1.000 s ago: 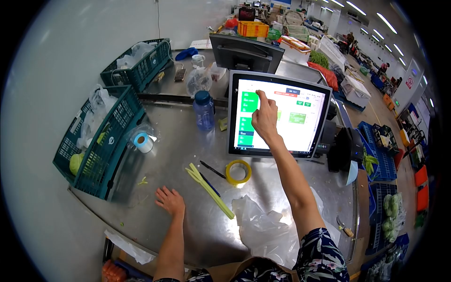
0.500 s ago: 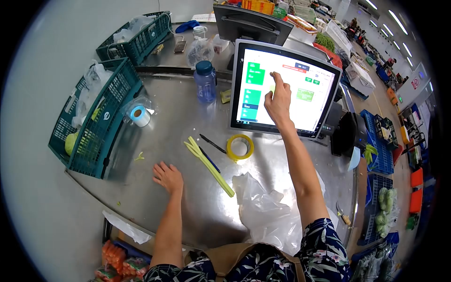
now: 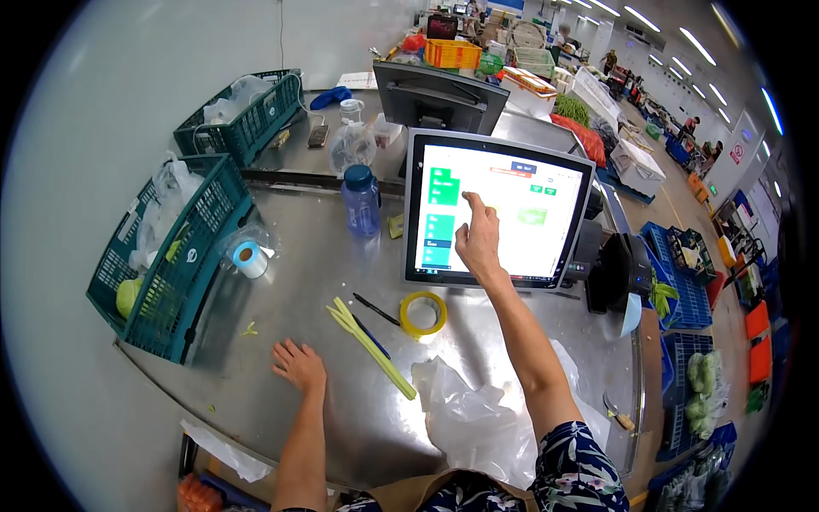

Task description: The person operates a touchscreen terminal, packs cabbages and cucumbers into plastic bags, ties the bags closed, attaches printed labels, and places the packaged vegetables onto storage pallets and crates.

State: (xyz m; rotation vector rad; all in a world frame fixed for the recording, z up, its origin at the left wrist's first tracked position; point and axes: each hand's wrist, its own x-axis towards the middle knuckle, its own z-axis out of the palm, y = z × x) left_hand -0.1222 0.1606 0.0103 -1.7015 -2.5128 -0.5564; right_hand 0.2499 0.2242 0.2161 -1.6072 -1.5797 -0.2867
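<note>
My left hand lies flat on the steel table, fingers spread and holding nothing. In front of the touchscreen monitor is my right hand, its index finger stretched toward the white area beside the green tiles. Whether the fingertip touches the glass I cannot tell. Between my arms are pale green celery stalks, with a blue pen partly behind them. A black pen and a roll of yellow tape lie just beyond. Crumpled clear plastic bags lie below my right forearm.
Two green crates with plastic bags stand at the left. A blue water bottle stands left of the monitor, and a label roll lies near the crate. A curved knife rests at the right edge, near a black printer-like device.
The camera view has tilted up, so the table and monitor sit lower in the picture. My right hand still points at the screen, and my left hand stays flat on the table.
</note>
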